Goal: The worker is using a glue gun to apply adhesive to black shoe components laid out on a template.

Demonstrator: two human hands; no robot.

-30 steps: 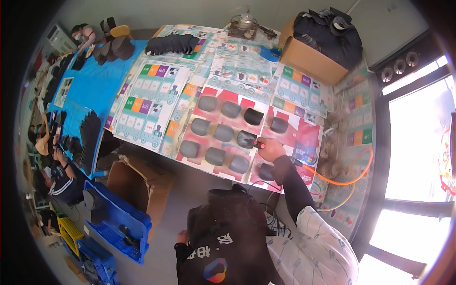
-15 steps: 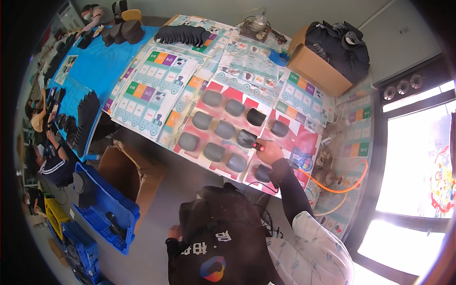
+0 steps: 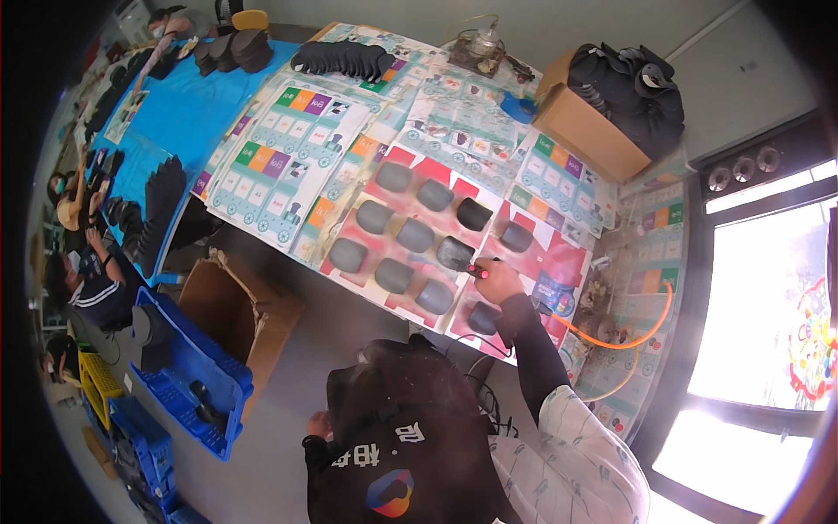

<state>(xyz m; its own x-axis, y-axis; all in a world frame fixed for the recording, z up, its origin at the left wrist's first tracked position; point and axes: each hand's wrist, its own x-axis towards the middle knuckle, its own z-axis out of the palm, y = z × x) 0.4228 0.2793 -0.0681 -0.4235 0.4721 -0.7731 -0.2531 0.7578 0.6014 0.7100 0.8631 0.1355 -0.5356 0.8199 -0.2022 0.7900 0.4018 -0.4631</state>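
Observation:
My right hand (image 3: pixel 499 281) is closed around a small dark spray gun with pinkish-red knobs (image 3: pixel 477 272). An orange hose (image 3: pixel 620 344) runs off to the right behind my wrist. The gun's front end is at a dark curved pad (image 3: pixel 455 253), which has a pale film on it. Several similar grey-black pads lie in rows on a red-and-white board (image 3: pixel 384 307), one darker pad (image 3: pixel 474 214) just beyond. My left hand (image 3: pixel 320 425) hangs low beside my dark apron (image 3: pixel 397 454), away from the table; its fingers are mostly hidden.
A cardboard box (image 3: pixel 580 131) of dark pieces stands at the back right. A fanned row of black pieces (image 3: pixel 342 61) lies at the far edge. Blue crates (image 3: pixel 188 375) and an open carton (image 3: pixel 236 306) stand left on the floor. Co-workers sit along the blue table (image 3: pixel 188 131).
My right hand and the spray gun have shifted very slightly to the right and stay at the same pad. The whole view has tilted a little.

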